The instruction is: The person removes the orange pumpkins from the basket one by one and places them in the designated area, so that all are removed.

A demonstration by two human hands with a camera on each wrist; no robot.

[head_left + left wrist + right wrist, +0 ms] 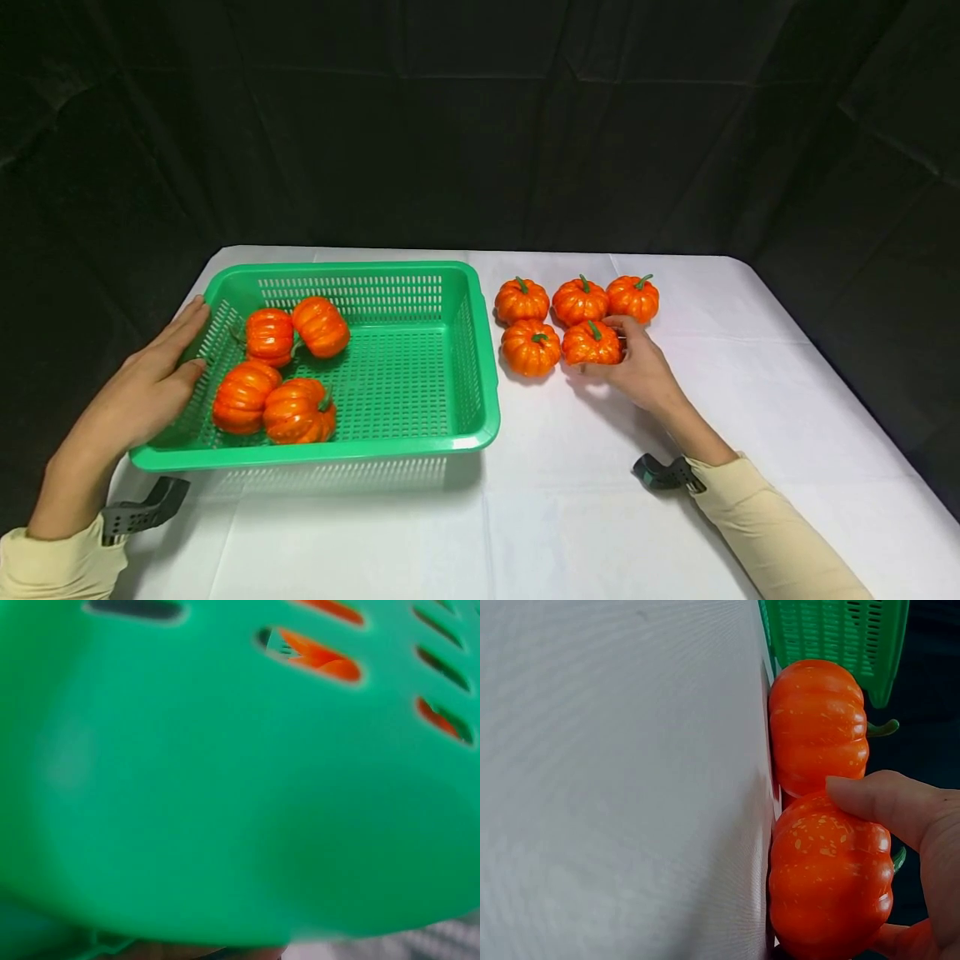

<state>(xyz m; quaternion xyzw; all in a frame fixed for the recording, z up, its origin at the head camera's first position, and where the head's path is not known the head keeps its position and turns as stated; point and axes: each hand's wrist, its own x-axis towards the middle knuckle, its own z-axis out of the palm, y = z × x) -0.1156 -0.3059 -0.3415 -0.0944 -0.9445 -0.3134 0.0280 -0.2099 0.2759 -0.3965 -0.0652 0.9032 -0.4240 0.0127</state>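
Note:
My right hand (641, 367) grips a small orange pumpkin (591, 343) on the table, thumb on its near side and fingers round its far right side. In the right wrist view the thumb lies across the pumpkin's (829, 877) top edge, and a second pumpkin (817, 727) sits right beside it. The left hand (153, 383) rests with straight fingers on the left rim of a green plastic basket (315, 454). Inside the basket's left half lie several pumpkins, one (300, 412) near the front. Green basket wall (187, 787) fills most of the left wrist view.
Left of the gripped pumpkin is another front-row pumpkin (531, 348). Behind them stand three more: left (521, 302), middle (580, 302) and right (633, 298). White cloth (555, 517) covers the table, and black fabric (480, 125) hangs behind it.

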